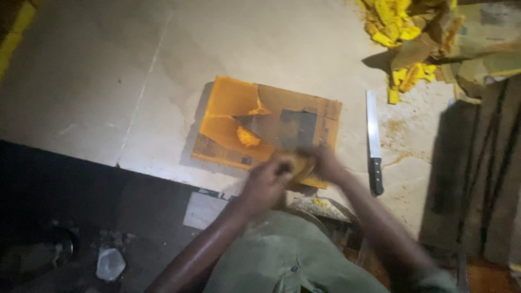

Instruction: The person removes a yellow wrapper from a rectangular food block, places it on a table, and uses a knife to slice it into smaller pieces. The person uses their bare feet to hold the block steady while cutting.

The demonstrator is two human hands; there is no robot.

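Covering pale floor tiles (97, 81), stained cardboard (304, 108) meets both hands (296, 171).

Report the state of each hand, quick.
Left hand: closed on a small yellow-orange piece at the cardboard's near edge.
Right hand: blurred, on the same piece; grip cannot be told.

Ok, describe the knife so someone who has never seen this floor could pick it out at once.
Start at the flattened orange-stained cardboard lying in the middle of the pale floor, just beyond both hands. Look to its right, past the right hand: the knife lies alone there, pointing away from the person. Its long bright blade and dark handle set it apart from the yellow scraps piled beyond it.
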